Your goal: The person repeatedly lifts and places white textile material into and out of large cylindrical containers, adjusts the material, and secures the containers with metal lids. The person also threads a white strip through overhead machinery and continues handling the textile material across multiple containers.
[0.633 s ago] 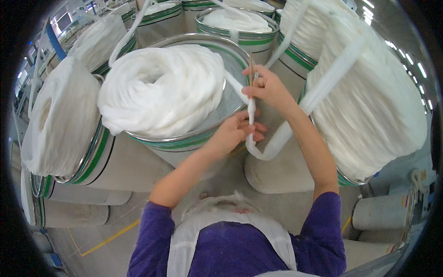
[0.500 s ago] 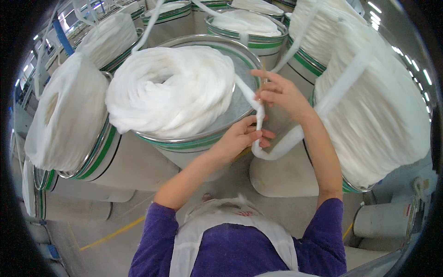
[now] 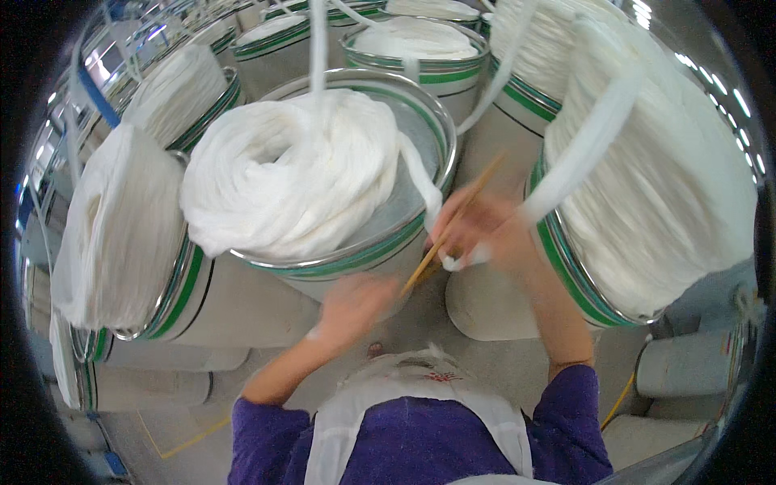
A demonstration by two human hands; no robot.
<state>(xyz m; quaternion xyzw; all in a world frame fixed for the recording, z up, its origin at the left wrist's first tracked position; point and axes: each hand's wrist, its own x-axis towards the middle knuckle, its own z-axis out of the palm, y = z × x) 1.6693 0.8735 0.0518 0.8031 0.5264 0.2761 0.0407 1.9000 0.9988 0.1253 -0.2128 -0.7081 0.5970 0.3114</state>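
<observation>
A thin wooden stick (image 3: pixel 487 171) slants across my right hand (image 3: pixel 477 222), whose fingers are closed around it. The same hand gathers a white fibre sliver (image 3: pixel 418 171), which runs over the can's rim from the coil; a bunched bit of it pokes out under my fingers. My left hand (image 3: pixel 356 309), blurred by motion, is near the stick's lower end; I cannot tell whether it touches it. The coil of sliver (image 3: pixel 356 194) lies in a large round can (image 3: pixel 447 113) with a metal rim and green bands. Another sliver (image 3: pixel 594 149) stretches from my right hand toward the coil on the right.
A tall sliver stack in a tilted-looking can (image 3: pixel 647 186) stands close on the right. On the left is another full can (image 3: pixel 121 226). More cans (image 3: pixel 416 40) crowd the back, and a sliver (image 3: pixel 318 44) rises from the middle coil. A yellow line (image 3: pixel 194 438) marks the floor.
My left hand has let go of the sliver and moved left and down. My right hand has dropped lower, closing over the sliver, and the stick now slants plainly across it.
</observation>
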